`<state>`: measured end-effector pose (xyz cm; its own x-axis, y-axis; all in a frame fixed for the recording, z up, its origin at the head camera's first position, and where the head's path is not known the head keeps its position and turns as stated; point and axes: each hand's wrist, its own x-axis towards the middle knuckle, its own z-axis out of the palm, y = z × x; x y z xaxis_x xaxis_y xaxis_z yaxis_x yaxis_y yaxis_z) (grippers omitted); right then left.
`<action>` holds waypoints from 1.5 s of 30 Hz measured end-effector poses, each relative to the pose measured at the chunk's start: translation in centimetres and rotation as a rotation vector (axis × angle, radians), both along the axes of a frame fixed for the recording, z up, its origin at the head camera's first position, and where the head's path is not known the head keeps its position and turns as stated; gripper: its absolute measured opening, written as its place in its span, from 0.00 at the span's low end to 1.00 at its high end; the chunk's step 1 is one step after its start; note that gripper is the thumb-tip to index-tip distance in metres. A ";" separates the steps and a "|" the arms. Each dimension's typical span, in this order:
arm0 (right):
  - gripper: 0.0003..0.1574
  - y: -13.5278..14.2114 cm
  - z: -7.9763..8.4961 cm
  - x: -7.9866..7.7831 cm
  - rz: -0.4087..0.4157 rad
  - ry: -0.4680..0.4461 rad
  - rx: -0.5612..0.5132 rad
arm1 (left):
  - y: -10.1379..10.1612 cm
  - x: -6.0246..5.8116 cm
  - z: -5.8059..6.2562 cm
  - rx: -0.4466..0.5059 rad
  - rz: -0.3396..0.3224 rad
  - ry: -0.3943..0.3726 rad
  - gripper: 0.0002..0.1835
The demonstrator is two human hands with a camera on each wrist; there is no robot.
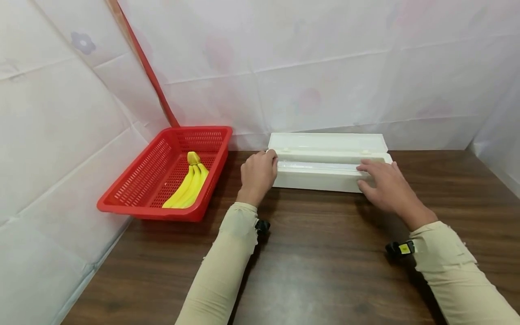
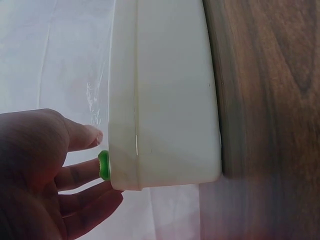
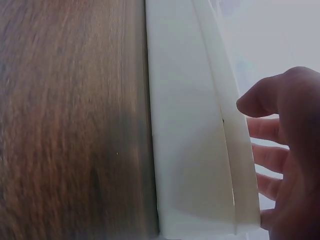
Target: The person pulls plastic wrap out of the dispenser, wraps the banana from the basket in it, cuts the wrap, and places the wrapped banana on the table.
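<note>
L grip (image 1: 257,175) & R grip (image 1: 385,186), each apart, at opp. ends of wht. box (image 1: 317,182)

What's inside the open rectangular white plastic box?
Rectangular white plastic box: a pale, shiny strip, possibly clear film, runs lengthwise. Right grip covers part of the right end; anything beneath the strip is hidden.

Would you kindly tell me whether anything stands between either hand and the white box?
Nothing visible blocks the left hand or right hand at the white box; only a small green piece sits at its edge near the left hand.
</note>
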<state>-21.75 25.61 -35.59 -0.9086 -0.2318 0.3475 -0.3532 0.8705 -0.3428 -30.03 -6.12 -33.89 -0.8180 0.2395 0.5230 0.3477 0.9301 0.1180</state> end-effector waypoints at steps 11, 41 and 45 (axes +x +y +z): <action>0.27 -0.2 0.4 -0.2 -0.033 -0.009 -0.040 | 0.2 -0.7 0.3 -0.003 -0.021 0.023 0.09; 0.21 -1.0 0.0 -1.3 -0.053 0.035 -0.029 | 0.1 -0.1 0.0 -0.001 -0.014 0.002 0.09; 0.22 -1.1 0.2 -1.1 -0.052 0.051 -0.039 | 0.1 -0.1 0.3 0.003 -0.013 -0.021 0.10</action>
